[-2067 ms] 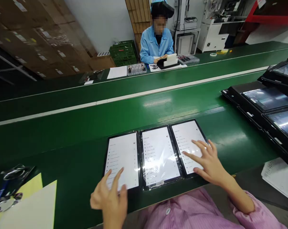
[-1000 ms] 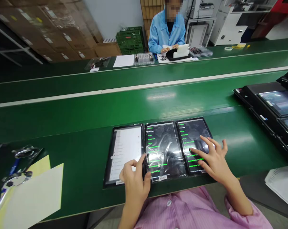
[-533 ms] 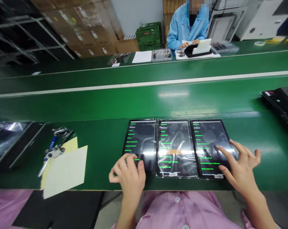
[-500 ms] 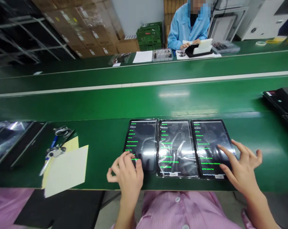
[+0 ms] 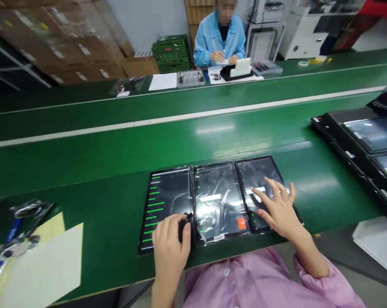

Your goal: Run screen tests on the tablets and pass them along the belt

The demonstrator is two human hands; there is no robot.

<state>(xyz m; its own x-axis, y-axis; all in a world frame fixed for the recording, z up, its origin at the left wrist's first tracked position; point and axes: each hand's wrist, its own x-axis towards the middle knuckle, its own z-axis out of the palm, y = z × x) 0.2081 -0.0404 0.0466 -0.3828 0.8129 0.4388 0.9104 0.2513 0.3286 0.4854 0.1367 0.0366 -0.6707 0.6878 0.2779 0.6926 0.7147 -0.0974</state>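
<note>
Three black tablets lie side by side on the green bench in front of me, each wrapped in clear film. The left tablet [image 5: 164, 201] shows a dark screen with green text lines. My left hand [image 5: 170, 250] rests on its lower right corner, fingers curled and fingertips on the glass. The middle tablet [image 5: 219, 201] shows a white bar and an orange square. My right hand [image 5: 276, 209] lies over the right tablet [image 5: 255, 179], fingers spread, the index fingertip touching the screen.
More dark tablets [image 5: 366, 137] are stacked at the right. White and yellow paper sheets [image 5: 42, 265] and a blurred tool [image 5: 10, 244] lie at the left. Across the green conveyor [image 5: 180, 128] a person in a blue coat [image 5: 219, 40] works at a bench.
The screens went from white pages to dark pages with green text. My left hand shifted to the left tablet's lower right corner. My right hand stays on the right tablet. The camera swung about.
</note>
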